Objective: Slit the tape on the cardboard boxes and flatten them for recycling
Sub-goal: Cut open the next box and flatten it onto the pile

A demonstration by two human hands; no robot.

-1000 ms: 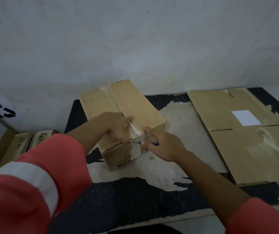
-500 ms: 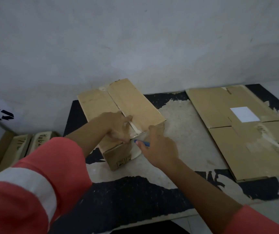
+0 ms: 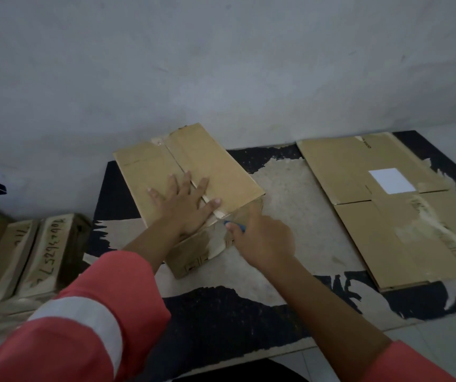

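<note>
So: two labelled boxes (image 3: pixel 42 255) stand off to the left, beside the worn black tabletop (image 3: pixel 221 312). Left hand (image 3: pixel 185 205) lies flat on the box (image 3: pixel 221 166) mid-tabletop, fingers straight and spread across the top seam; right hand (image 3: pixel 262 241) has its fingers clamped on a blue cutter (image 3: pixel 234 225) at the box's near end, by the seam. Flattened cardboard (image 3: pixel 386 216) lies on the tabletop's right side, apart from the box.

The taped box (image 3: pixel 221 172) sits on the table (image 3: pixel 221 312) — flattened cardboard (image 3: pixel 386 232) lies to its right, two more boxes (image 3: pixel 47 252) to its left, off the table.
</note>
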